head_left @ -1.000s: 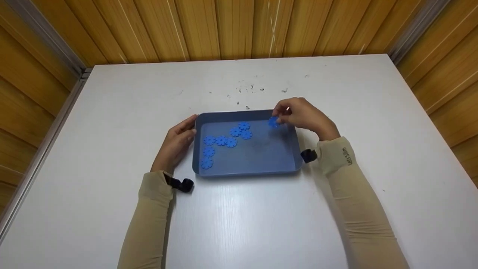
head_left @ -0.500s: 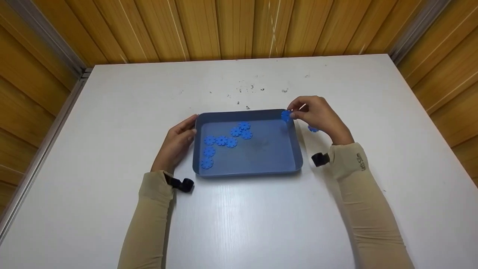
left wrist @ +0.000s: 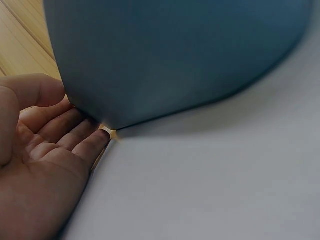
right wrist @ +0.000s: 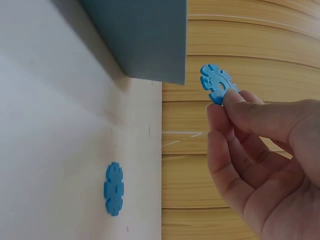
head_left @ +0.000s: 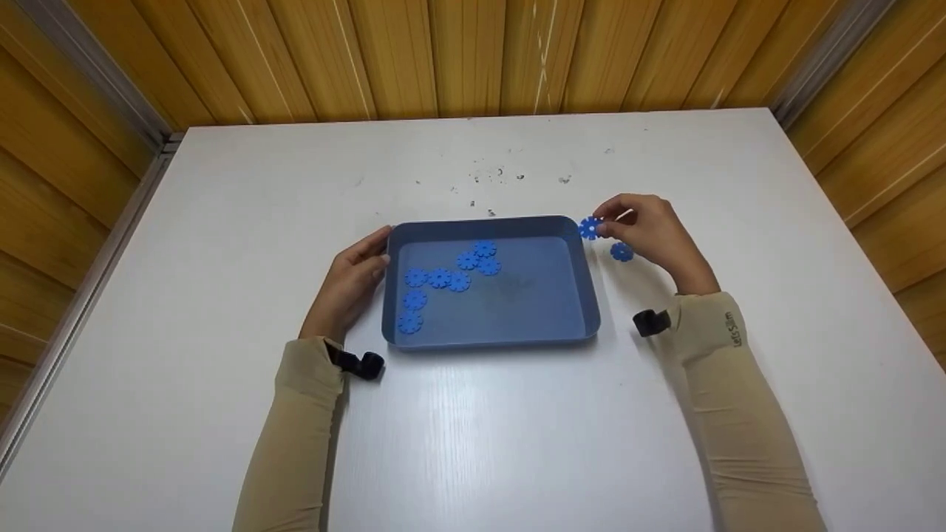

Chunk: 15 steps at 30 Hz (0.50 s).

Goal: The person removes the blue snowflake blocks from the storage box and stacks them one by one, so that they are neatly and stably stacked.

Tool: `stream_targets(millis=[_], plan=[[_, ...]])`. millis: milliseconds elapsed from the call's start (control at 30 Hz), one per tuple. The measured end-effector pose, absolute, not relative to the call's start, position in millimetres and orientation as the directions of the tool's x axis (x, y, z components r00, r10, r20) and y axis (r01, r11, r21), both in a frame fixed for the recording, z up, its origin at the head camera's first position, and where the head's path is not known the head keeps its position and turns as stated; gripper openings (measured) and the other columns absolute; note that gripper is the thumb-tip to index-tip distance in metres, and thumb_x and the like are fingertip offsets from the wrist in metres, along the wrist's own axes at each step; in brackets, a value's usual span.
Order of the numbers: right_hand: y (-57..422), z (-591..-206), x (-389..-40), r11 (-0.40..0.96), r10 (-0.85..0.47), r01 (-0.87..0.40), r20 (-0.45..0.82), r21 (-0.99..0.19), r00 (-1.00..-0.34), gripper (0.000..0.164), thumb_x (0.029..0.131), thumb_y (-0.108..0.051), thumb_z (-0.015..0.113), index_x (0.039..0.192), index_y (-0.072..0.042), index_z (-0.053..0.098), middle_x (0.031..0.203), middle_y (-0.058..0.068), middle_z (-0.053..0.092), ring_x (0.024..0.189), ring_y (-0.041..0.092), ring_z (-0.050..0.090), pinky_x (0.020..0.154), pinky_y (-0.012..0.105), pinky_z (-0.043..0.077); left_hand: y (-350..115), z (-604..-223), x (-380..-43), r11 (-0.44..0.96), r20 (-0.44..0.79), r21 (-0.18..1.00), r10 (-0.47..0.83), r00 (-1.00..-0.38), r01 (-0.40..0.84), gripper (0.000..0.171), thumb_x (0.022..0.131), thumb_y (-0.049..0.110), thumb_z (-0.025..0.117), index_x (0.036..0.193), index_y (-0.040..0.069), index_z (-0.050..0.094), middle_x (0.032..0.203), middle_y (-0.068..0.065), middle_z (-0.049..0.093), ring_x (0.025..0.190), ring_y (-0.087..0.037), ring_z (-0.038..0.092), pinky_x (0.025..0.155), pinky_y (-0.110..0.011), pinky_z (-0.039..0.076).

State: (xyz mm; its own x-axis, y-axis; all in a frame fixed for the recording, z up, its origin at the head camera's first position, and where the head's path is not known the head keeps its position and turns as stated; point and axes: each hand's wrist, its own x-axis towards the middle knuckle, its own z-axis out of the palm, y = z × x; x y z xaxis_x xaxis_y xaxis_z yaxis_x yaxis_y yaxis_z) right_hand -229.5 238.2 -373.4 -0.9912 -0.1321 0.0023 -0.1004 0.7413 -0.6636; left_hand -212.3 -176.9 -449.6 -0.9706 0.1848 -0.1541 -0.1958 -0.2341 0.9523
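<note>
My right hand [head_left: 650,229] pinches a blue notched, flower-shaped disc [head_left: 590,228] between thumb and fingers, just outside the back right corner of the blue-grey tray [head_left: 491,344]. In the right wrist view the held disc [right wrist: 216,82] shows a hole in its middle and is raised above the table. Below that hand a second blue disc [head_left: 621,252] lies on the table. My left hand [head_left: 351,284] rests against the tray's left wall, its fingers nearly straight; in the left wrist view its fingertips [left wrist: 97,135] meet the tray's edge.
Several more blue discs [head_left: 440,278] lie in the tray's left half and toward its back, some overlapping. The white table [head_left: 473,443] has dark marks behind the tray. Yellow wood-look panels [head_left: 465,59] stand along its back and sides.
My right hand has carried the disc rightward from inside the tray, over its wall, to outside the corner. The disc on the table has come into view. My left hand stays put.
</note>
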Motion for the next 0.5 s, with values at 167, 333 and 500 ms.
stream_targets(millis=[167, 333, 500], plan=[[247, -378, -229, 0.739, -0.120, -0.093, 0.006, -0.667, -0.993, 0.021, 0.088, -0.011, 0.067, 0.108, -0.007, 0.070, 0.104, 0.014, 0.068, 0.095, 0.027, 0.064, 0.072, 0.022, 0.047, -177, -450, -213, -0.240, -0.148, 0.952, 0.187, -0.971, -0.191, 0.056, 0.093, -0.005, 0.044, 0.147, 0.009, 0.039, 0.155, -0.006, 0.034, 0.144, -0.014, 0.030, 0.118, -0.030, 0.026], [255, -381, -227, 0.743, -0.115, -0.074, -0.019, -0.665, -0.993, 0.023, 0.090, -0.014, 0.067, 0.111, -0.006, 0.069, 0.106, 0.016, 0.067, 0.099, 0.031, 0.064, 0.080, 0.031, 0.048, -177, -451, -214, -0.239, -0.139, 0.953, 0.195, -0.971, -0.184, 0.056, 0.093, -0.005, 0.045, 0.147, 0.009, 0.039, 0.156, -0.006, 0.033, 0.145, -0.014, 0.029, 0.119, -0.030, 0.025], [262, -384, -226, 0.742, -0.108, -0.048, -0.048, -0.668, -0.993, 0.024, 0.090, -0.015, 0.066, 0.112, -0.004, 0.068, 0.106, 0.016, 0.066, 0.099, 0.030, 0.063, 0.078, 0.024, 0.048, -177, -450, -213, -0.226, -0.142, 0.957, 0.193, -0.971, -0.185, 0.056, 0.093, -0.005, 0.044, 0.147, 0.009, 0.038, 0.156, -0.005, 0.032, 0.145, -0.014, 0.028, 0.119, -0.030, 0.024]])
